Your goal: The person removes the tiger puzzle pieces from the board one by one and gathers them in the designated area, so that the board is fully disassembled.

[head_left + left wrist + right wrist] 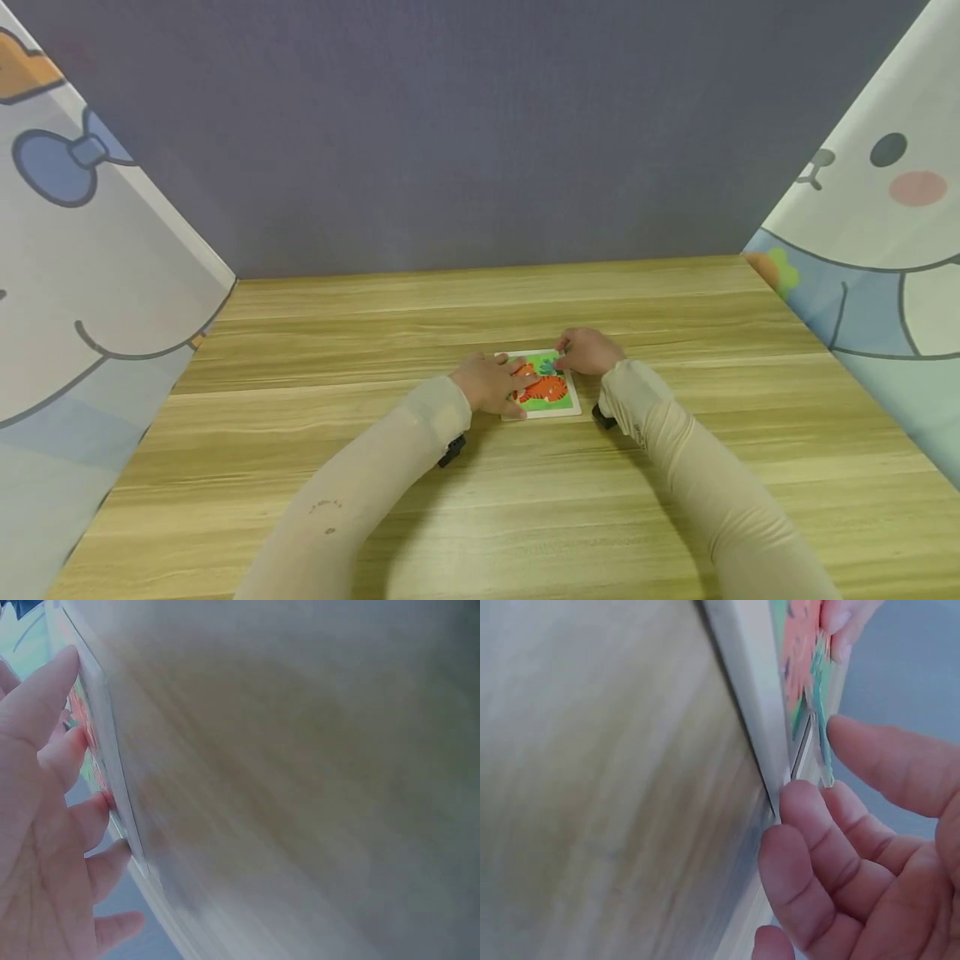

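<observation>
A small square jigsaw puzzle with a white frame [555, 412] lies flat on the table, showing an orange tiger [551, 389] on green. My left hand [487, 385] is spread over its left side, fingertips touching the picture; the left wrist view shows those fingers [64, 757] extended along the frame. At the upper right corner, my right hand [590, 352] pinches a green and blue puzzle piece [823, 724] between thumb and index finger. That piece stands tilted up from the board in the right wrist view. Other right fingers touch the frame's edge.
The wood-grain table [300, 350] spreads out around the puzzle. A dark grey panel [480, 133] rises behind it, and cartoon-printed panels [97, 275] stand at both sides. Each wrist carries a small black device [452, 451].
</observation>
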`<state>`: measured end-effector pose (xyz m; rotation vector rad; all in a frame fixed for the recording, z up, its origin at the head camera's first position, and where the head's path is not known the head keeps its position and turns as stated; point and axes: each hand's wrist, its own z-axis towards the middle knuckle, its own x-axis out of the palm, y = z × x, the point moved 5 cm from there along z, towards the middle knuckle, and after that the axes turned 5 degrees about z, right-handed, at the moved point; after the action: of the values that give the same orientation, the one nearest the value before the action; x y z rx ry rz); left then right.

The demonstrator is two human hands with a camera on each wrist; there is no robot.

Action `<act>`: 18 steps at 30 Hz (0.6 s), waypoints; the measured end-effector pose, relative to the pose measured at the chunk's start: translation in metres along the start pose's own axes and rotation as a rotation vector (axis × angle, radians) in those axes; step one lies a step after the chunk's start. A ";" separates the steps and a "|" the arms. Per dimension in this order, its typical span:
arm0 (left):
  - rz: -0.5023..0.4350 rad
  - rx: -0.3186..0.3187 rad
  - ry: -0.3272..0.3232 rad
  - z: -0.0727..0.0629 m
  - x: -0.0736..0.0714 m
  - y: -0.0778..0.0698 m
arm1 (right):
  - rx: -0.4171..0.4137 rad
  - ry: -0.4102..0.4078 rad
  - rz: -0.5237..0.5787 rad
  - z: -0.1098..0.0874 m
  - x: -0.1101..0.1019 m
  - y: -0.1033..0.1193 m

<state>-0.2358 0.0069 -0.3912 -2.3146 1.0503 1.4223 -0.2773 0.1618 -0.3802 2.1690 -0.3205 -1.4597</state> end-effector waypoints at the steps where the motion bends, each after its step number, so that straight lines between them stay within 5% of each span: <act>1: 0.000 -0.001 0.000 0.000 0.000 0.000 | 0.003 -0.001 0.009 0.000 0.000 0.000; 18: -0.046 -0.019 0.016 -0.001 0.004 0.005 | -0.030 -0.044 0.158 0.000 0.001 0.005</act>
<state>-0.2374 0.0010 -0.3932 -2.3516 0.9848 1.4050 -0.2765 0.1569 -0.3784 2.0402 -0.4713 -1.4158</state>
